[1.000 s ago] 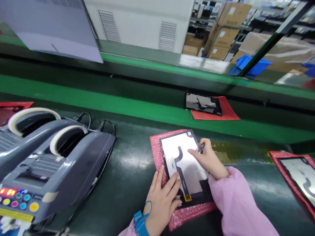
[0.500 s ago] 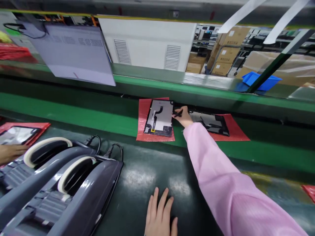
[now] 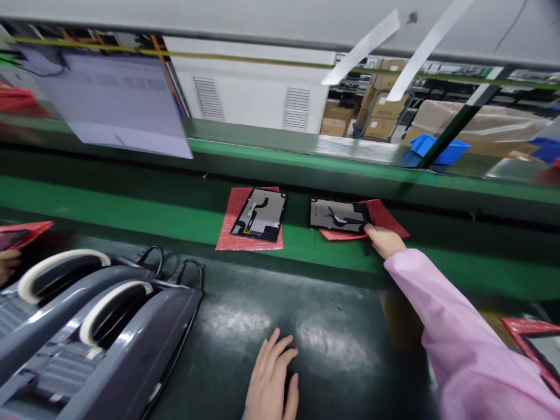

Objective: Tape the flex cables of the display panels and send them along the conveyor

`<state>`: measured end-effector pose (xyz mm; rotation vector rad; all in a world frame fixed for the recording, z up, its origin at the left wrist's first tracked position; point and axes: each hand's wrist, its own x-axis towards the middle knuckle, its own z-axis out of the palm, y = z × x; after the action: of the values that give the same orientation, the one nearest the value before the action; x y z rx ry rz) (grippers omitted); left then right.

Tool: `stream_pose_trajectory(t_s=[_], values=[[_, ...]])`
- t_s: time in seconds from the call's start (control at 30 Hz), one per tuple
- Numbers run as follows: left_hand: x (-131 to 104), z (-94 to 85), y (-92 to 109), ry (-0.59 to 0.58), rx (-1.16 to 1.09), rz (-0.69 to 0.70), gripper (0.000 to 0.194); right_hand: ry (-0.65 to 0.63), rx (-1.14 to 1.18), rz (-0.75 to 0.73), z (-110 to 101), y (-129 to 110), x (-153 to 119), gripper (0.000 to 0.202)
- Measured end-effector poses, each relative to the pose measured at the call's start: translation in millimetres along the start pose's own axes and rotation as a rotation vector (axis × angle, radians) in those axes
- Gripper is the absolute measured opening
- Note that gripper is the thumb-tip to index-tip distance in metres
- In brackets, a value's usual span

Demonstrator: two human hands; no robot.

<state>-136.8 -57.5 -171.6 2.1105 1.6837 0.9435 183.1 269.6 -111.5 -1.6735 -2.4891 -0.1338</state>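
Note:
My right hand (image 3: 385,240), in a pink sleeve, is closed around a thin dark tool (image 3: 368,246) whose exact kind I cannot make out. Its fingertips meet the right end of a display panel (image 3: 321,214), grey-backed with a black flex cable, which lies partly over a red bubble pouch (image 3: 389,219). To the left a second display panel (image 3: 268,210) rests on another red pouch (image 3: 224,232). Low in the middle, my left hand (image 3: 269,379) lies palm down on the dark bench (image 3: 324,303), fingers spread and holding nothing.
Two grey machines (image 3: 175,309) with cream tape rolls (image 3: 90,315) and cables stand at left. Beyond them is another person's hand (image 3: 6,265). A green strip (image 3: 175,216) runs behind the bench. A pouch with a panel (image 3: 525,329) sits at right, and a blue bin (image 3: 441,150) farther back.
My right hand has moved from between the two panels to the right end of the right-hand panel. The view has shifted right, and my left hand stays flat on the bench.

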Motion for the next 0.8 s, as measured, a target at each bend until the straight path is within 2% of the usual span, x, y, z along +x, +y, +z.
stream_pose_trajectory(t_s=[0.07, 0.13, 0.2, 0.23, 0.27, 0.33, 0.4, 0.47, 0.53, 0.57, 0.7, 0.8], values=[[7, -1.9, 8, -0.052, -0.305, -0.117, 0.036, 0.032, -0.012, -0.025, -6, -17, 7, 0.037], [18, 0.0, 18, -0.094, -0.644, -0.25, 0.03, 0.068, 0.004, -0.072, -16, -40, 1, 0.031], [36, 7.0, 28, -0.113, -0.978, -0.368, 0.035, 0.1, 0.041, -0.133, -25, -70, -21, 0.024], [47, 12.4, 34, -0.113, -1.133, -0.416, 0.043, 0.111, 0.06, -0.165, -28, -86, -37, 0.022], [60, 18.7, 40, -0.092, -1.279, -0.464, 0.055, 0.118, 0.092, -0.189, -29, -103, -55, 0.021], [85, 33.2, 51, 0.019, -1.491, -0.553, 0.076, 0.104, 0.202, -0.214, -28, -133, -94, 0.021], [107, 47.0, 57, 0.173, -1.559, -0.643, 0.085, 0.046, 0.546, -0.148, -23, -152, -127, 0.019], [119, 55.9, 58, 0.279, -1.523, -0.703, 0.083, 0.018, 0.72, -0.103, -19, -155, -145, 0.022], [121, 57.0, 53, 0.32, -1.472, -0.737, 0.08, 0.033, 0.753, -0.046, -19, -142, -149, 0.026], [118, 54.4, 50, 0.322, -1.458, -0.751, 0.079, 0.041, 0.798, 0.029, -20, -133, -147, 0.029], [96, 32.4, 41, 0.225, -1.45, -0.788, 0.067, -0.022, 1.072, 0.371, -21, -106, -140, 0.048], [84, 16.3, 34, 0.145, -1.455, -0.815, 0.054, -0.068, 1.178, 0.393, -23, -109, -149, 0.053]])
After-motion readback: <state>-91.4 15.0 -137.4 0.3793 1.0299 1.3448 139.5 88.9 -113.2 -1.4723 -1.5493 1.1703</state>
